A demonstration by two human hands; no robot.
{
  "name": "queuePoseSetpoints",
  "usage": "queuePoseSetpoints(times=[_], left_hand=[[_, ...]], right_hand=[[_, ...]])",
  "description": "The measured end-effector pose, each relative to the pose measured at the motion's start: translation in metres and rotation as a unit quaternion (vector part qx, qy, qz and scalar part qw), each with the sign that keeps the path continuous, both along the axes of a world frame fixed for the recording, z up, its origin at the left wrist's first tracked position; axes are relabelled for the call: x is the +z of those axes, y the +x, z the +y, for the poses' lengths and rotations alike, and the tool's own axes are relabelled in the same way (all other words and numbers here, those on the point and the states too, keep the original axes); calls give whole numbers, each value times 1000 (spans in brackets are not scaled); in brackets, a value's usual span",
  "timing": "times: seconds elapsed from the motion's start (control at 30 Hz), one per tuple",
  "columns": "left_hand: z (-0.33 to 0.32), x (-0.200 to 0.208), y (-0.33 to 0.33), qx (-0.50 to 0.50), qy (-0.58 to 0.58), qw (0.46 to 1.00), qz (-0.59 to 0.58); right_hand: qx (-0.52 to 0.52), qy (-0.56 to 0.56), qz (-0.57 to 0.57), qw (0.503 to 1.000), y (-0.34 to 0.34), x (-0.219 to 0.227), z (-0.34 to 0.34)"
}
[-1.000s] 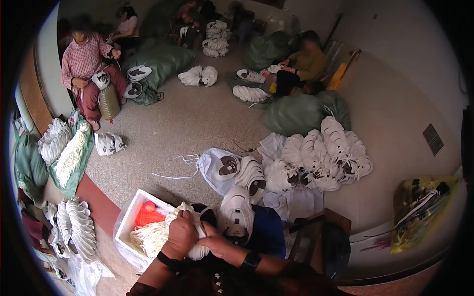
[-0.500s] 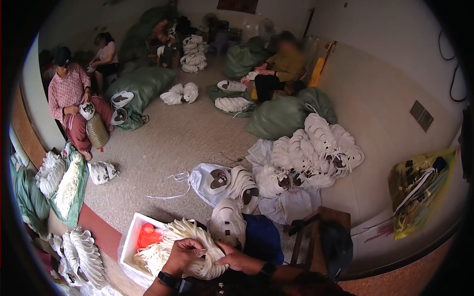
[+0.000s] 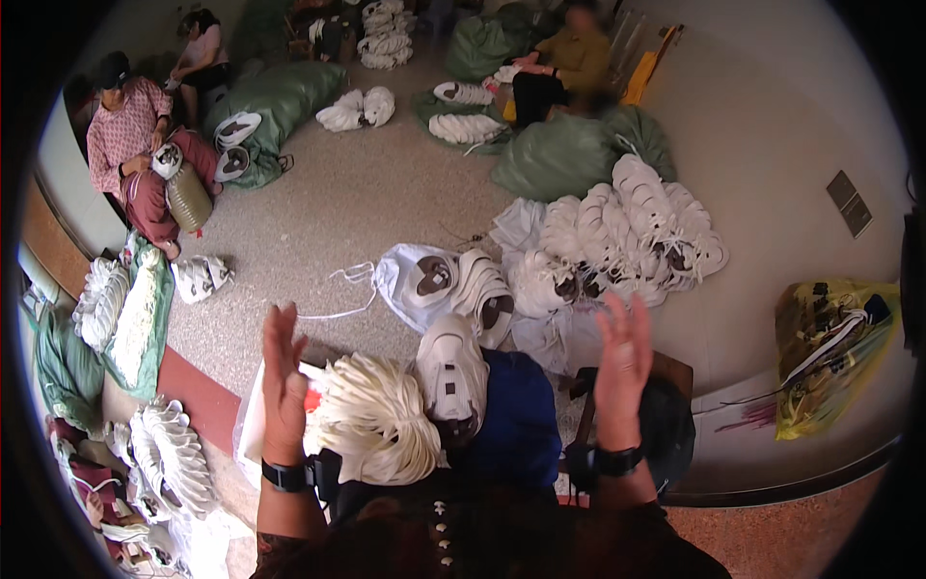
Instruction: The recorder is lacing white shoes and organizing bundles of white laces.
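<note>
Both my hands are raised and apart, palms facing each other. My left hand (image 3: 284, 391) is open and empty, in front of a white box (image 3: 254, 420) that it partly hides. My right hand (image 3: 622, 372), also open and empty, is up by a dark stool (image 3: 670, 376). Between them a thick bundle of cream-white shoelaces (image 3: 376, 415) lies at my lap, its loose ends fanned out to the left. Against its right side leans a white shoe upper (image 3: 451, 372) with a dark opening. Blue cloth (image 3: 521, 415) lies right of the upper.
Stacked white shoe uppers (image 3: 617, 232) form a pile ahead to the right. Green sacks (image 3: 555, 154) stand farther back. More laces (image 3: 140, 318) and uppers (image 3: 174, 458) lie at left. A yellow bag (image 3: 834, 357) is at far right. Several people sit working, one in pink (image 3: 135, 125).
My hands have let go of the shoelace bundle and moved up and apart, fingers now extended. The bundle stays at my lap. The whole view has shifted, so the room appears higher.
</note>
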State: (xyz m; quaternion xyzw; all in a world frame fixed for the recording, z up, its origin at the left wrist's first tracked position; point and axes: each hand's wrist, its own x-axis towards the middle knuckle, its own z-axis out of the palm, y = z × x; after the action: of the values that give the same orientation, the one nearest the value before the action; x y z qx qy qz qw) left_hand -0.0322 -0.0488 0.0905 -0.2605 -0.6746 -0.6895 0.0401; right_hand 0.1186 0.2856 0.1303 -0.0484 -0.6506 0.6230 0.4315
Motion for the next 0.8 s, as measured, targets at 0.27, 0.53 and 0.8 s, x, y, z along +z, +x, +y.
queuePoseSetpoints(times=[0.27,0.53,0.8], left_hand=[[10,32,13,8,31,999,6],[29,43,12,-27,20,999,5],[42,44,7,-50,33,998,18]], right_hand=[[-58,125,42,990,-9,12,2],[-40,122,7,992,-17,9,-15],[-3,82,1,997,-18,3,-18]])
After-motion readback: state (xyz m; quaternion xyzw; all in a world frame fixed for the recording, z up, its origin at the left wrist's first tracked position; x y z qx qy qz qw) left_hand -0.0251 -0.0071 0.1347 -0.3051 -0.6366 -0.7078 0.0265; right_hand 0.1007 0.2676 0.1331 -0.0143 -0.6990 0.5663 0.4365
